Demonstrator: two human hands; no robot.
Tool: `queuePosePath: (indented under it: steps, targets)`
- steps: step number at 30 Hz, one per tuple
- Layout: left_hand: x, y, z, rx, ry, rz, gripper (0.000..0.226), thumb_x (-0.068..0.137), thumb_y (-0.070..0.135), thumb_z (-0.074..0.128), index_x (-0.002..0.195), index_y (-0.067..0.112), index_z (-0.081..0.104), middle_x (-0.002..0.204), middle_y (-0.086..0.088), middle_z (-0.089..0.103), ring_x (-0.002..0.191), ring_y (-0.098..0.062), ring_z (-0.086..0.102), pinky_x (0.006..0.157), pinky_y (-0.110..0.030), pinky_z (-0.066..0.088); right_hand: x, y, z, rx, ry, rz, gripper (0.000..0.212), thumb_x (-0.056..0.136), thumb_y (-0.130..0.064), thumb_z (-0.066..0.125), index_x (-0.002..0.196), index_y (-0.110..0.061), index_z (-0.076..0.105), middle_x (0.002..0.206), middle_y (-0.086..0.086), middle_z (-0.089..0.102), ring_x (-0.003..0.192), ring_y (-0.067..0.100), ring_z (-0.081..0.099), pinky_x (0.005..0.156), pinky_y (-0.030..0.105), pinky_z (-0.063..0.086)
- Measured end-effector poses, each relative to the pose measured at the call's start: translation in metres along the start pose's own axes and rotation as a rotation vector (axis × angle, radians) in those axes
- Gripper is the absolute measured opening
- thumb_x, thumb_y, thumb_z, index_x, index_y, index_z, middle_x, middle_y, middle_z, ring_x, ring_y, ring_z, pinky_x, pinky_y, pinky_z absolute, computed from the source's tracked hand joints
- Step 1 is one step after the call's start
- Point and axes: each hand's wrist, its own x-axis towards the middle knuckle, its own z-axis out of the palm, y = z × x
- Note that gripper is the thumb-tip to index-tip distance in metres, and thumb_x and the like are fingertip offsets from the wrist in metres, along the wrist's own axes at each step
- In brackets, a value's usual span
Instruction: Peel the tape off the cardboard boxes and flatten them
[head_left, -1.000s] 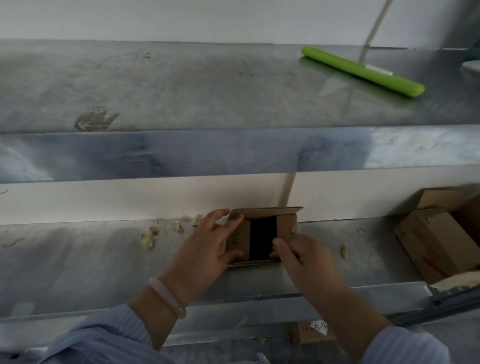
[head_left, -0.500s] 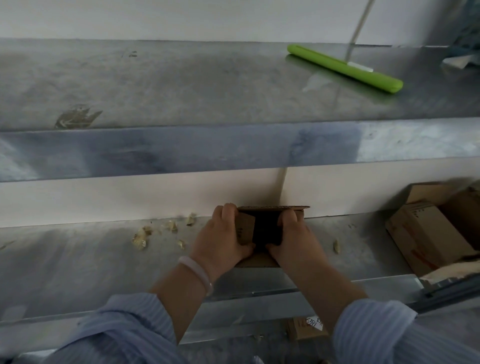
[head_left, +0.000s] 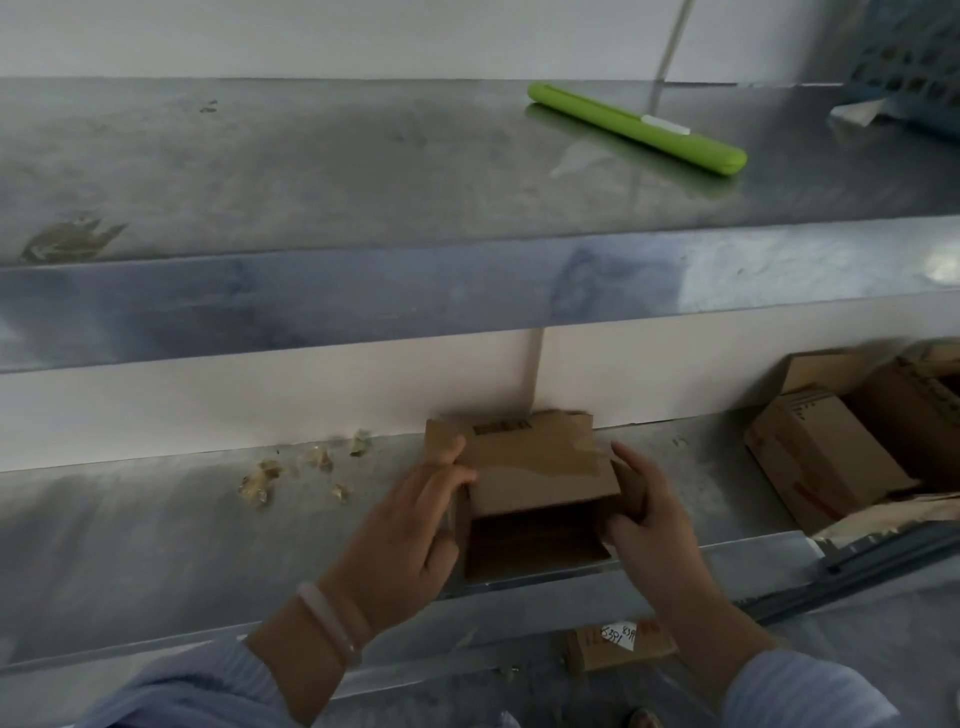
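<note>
Since the earlier frame the cardboard box (head_left: 535, 467) had tipped over, scuffed brown panel up and dark open end toward the person, at the front edge of the dull metal surface (head_left: 156, 545). The left hand (head_left: 410, 525) and right hand (head_left: 649, 525) each held a side flap in a closed grip. Flattening seemed begun; next, the stiff walls needed pressing sideways.

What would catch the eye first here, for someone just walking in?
The left hand and right hand hold a small brown cardboard box by its sides at the lower steel shelf, with its open end facing the person. A bright green bar lies on the upper steel shelf, and crumpled tape scraps sit left of the box.
</note>
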Motion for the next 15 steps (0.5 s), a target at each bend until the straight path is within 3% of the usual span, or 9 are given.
queuePosePath:
  steps: [3, 6, 8, 9, 11, 13, 15]
  targets:
    - [-0.008, -0.002, 0.014, 0.005, -0.103, 0.043, 0.044, 0.095, 0.029, 0.043, 0.135, 0.015, 0.048, 0.153, 0.003, 0.033, 0.144, -0.009, 0.022, 0.117, -0.030, 0.024, -0.008, 0.024, -0.001, 0.085, -0.080, 0.074, 0.069, 0.081, 0.013, 0.056, 0.118, -0.046, 0.059, 0.104, -0.009, 0.071, 0.101, 0.014, 0.066, 0.081, 0.029, 0.057]
    - [-0.008, -0.002, 0.024, -0.033, -0.201, 0.019, 0.051, 0.101, 0.048, 0.030, 0.143, 0.022, 0.041, 0.156, 0.012, 0.025, 0.147, -0.005, 0.009, 0.120, -0.024, 0.011, -0.016, 0.035, -0.007, 0.053, -0.137, 0.168, 0.040, 0.081, 0.007, 0.065, 0.107, -0.023, 0.068, 0.090, -0.007, 0.075, 0.097, 0.017, 0.069, 0.076, 0.026, 0.056]
    - [-0.002, 0.001, 0.028, -0.012, -0.279, -0.012, 0.057, 0.098, 0.057, 0.022, 0.145, 0.027, 0.037, 0.157, 0.017, 0.018, 0.146, 0.001, 0.002, 0.119, -0.024, 0.006, -0.020, 0.039, -0.015, 0.071, -0.258, 0.264, 0.029, 0.078, 0.005, 0.069, 0.100, -0.014, 0.071, 0.092, 0.004, 0.075, 0.098, 0.023, 0.069, 0.085, 0.040, 0.057]
    - [0.000, 0.001, 0.032, 0.009, -0.342, -0.044, 0.059, 0.096, 0.060, 0.019, 0.146, 0.030, 0.033, 0.157, 0.019, 0.015, 0.145, 0.004, -0.002, 0.120, -0.025, 0.004, -0.023, 0.039, -0.020, 0.081, -0.335, 0.283, 0.027, 0.074, 0.000, 0.071, 0.098, -0.011, 0.072, 0.097, 0.010, 0.074, 0.101, 0.026, 0.068, 0.091, 0.046, 0.054]
    - [0.001, -0.003, 0.042, 0.094, -0.453, -0.095, 0.061, 0.094, 0.064, 0.018, 0.148, 0.036, 0.025, 0.157, 0.020, 0.010, 0.143, 0.004, -0.003, 0.121, -0.030, 0.003, -0.025, 0.038, -0.026, 0.106, -0.451, 0.265, 0.038, 0.066, -0.010, 0.072, 0.104, -0.011, 0.069, 0.107, 0.012, 0.072, 0.105, 0.023, 0.067, 0.091, 0.042, 0.054]
    - [-0.001, -0.009, 0.054, 0.201, -0.495, -0.110, 0.063, 0.094, 0.066, 0.020, 0.150, 0.039, 0.017, 0.158, 0.019, 0.009, 0.145, -0.001, 0.002, 0.121, -0.039, 0.008, -0.024, 0.036, -0.025, 0.157, -0.406, 0.251, 0.047, 0.073, -0.015, 0.077, 0.117, -0.019, 0.060, 0.112, 0.006, 0.070, 0.101, 0.017, 0.068, 0.079, 0.029, 0.056]
    - [-0.004, -0.014, 0.061, 0.317, -0.543, -0.068, 0.063, 0.095, 0.065, 0.018, 0.151, 0.036, 0.021, 0.158, 0.012, 0.020, 0.145, -0.010, 0.018, 0.118, -0.047, 0.022, -0.019, 0.036, -0.019, 0.127, -0.213, 0.295, 0.032, 0.088, -0.024, 0.071, 0.117, -0.028, 0.059, 0.107, -0.002, 0.069, 0.093, 0.016, 0.069, 0.070, 0.026, 0.056]
